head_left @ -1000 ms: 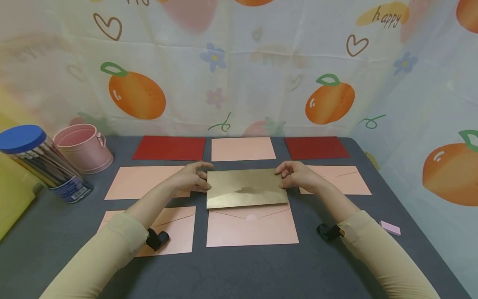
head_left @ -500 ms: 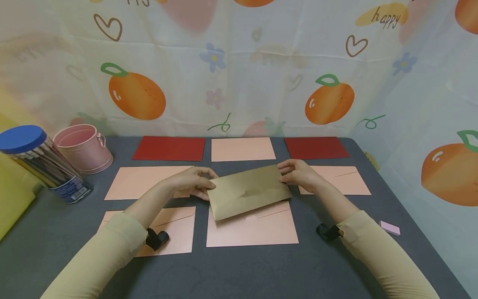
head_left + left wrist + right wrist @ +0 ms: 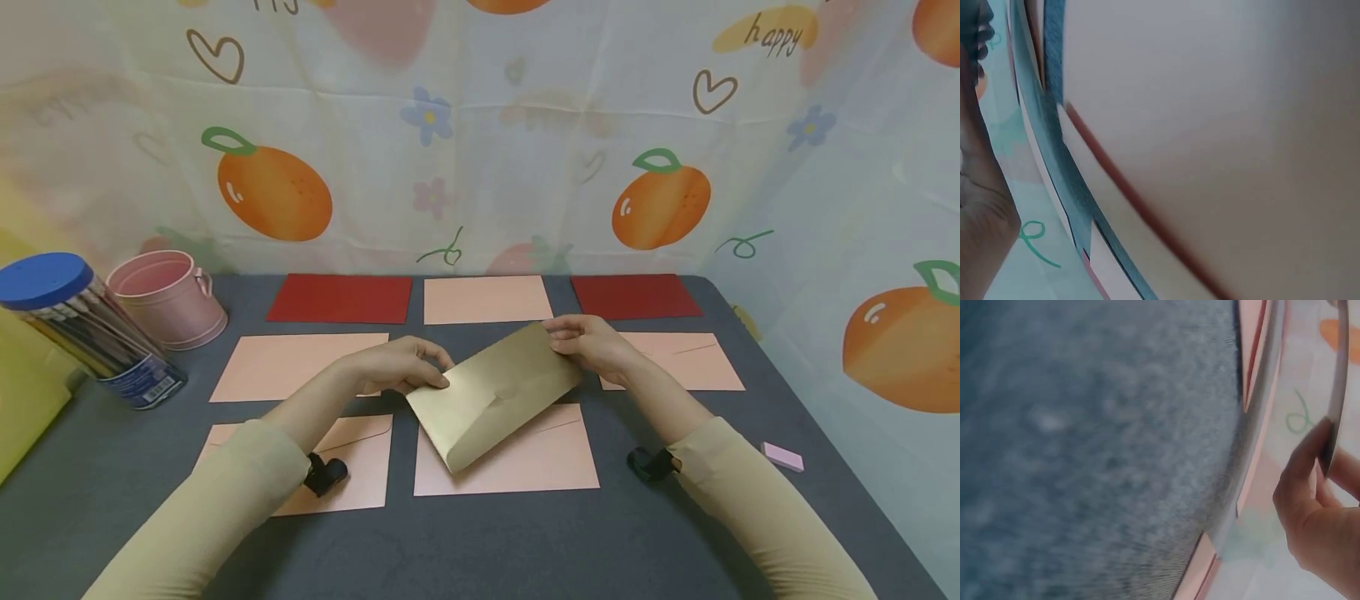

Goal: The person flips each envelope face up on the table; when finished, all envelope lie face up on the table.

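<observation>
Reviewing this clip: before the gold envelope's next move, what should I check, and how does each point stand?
1. Right hand gripping the gold envelope: ok, pinching its far right corner.
2. Left hand on it: ok, fingers at its left end.
3. Gold envelope squared up with the rows: not ok, slanted, right end farther away.
4. Front middle pink envelope uncovered: not ok, partly hidden behind the gold one in the head view.
5. Gold envelope's contents: cannot tell.
6. Blue-lidded jar and pink bucket away from both hands: ok.

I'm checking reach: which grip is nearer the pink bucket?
Left. The left grip is right of the pink bucket; the right grip is farther right, across the gold envelope.
</observation>
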The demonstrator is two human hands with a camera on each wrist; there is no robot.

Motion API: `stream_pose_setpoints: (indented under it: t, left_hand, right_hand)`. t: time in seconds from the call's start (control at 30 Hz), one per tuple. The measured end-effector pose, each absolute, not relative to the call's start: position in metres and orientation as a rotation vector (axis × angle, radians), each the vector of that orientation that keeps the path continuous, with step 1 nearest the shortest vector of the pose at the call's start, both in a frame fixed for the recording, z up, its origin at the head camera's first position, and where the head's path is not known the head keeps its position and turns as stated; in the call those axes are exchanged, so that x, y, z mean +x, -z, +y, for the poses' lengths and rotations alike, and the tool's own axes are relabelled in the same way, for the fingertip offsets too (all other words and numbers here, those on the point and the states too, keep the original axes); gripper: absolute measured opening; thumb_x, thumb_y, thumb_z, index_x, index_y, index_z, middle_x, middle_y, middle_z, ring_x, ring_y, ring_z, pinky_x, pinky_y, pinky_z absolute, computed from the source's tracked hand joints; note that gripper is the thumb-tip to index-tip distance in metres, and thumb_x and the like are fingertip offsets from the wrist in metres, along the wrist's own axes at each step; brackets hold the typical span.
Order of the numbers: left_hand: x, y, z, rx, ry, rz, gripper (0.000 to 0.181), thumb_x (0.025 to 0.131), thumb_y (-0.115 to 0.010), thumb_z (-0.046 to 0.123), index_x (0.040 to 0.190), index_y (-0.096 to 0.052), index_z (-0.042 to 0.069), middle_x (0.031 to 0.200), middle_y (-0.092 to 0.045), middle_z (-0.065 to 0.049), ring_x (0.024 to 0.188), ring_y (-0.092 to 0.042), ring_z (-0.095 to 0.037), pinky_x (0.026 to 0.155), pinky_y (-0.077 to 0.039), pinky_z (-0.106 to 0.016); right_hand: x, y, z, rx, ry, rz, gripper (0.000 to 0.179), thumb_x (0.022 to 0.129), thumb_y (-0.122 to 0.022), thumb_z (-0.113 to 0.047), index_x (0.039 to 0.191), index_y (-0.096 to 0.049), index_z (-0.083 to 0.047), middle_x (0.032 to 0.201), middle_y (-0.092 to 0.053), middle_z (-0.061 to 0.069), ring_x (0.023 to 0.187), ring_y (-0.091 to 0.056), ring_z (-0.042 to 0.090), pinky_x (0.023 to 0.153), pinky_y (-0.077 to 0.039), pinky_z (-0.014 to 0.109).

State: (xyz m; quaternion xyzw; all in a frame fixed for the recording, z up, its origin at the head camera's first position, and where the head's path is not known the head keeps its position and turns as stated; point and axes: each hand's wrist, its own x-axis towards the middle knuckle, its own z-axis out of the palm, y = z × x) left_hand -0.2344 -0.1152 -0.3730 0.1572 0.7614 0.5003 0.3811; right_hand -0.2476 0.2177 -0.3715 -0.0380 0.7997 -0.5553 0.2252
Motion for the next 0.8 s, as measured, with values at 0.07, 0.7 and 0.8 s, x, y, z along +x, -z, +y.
stream_pose_setpoints:
  t: [0.07, 0.7, 0.8]
  left_hand:
    - [-0.234, 0.374, -0.113, 0.407, -1.305, 1.932, 0.027, 0.089, -0.064, 0.015, 0.113, -0.059, 0.005, 0.084, -0.067, 0.004, 0.073, -0.065, -0.01, 0.07, -0.056, -0.027]
    - [-0.233, 0.378, -0.111, 0.449, -1.482, 1.71, 0.016, 0.093, -0.053, -0.002, 0.107, -0.045, 0.001, 0.101, -0.067, -0.003, 0.093, -0.072, -0.015, 0.083, -0.061, -0.032]
    - [-0.232, 0.379, -0.109, 0.452, -1.465, 1.685, 0.033, 0.093, -0.053, -0.002, 0.124, -0.043, -0.005, 0.108, -0.068, -0.006, 0.096, -0.072, -0.016, 0.084, -0.061, -0.033]
  right_hand:
    - [-0.249, 0.37, 0.216, -0.076, 1.561, 2.207, 0.044, 0.101, -0.055, -0.015, 0.143, -0.047, -0.004, 0.123, -0.058, 0.006, 0.099, -0.061, 0.011, 0.083, -0.054, 0.023]
    - [-0.235, 0.362, 0.188, -0.269, 1.412, 1.984, 0.036, 0.096, -0.06, -0.012, 0.126, -0.046, 0.003, 0.101, -0.069, 0.009, 0.087, -0.071, 0.017, 0.08, -0.062, 0.034]
    - [-0.235, 0.362, 0.184, -0.263, 1.464, 1.954, 0.027, 0.097, -0.055, -0.004, 0.12, -0.044, 0.003, 0.087, -0.07, 0.006, 0.076, -0.072, 0.014, 0.074, -0.062, 0.03]
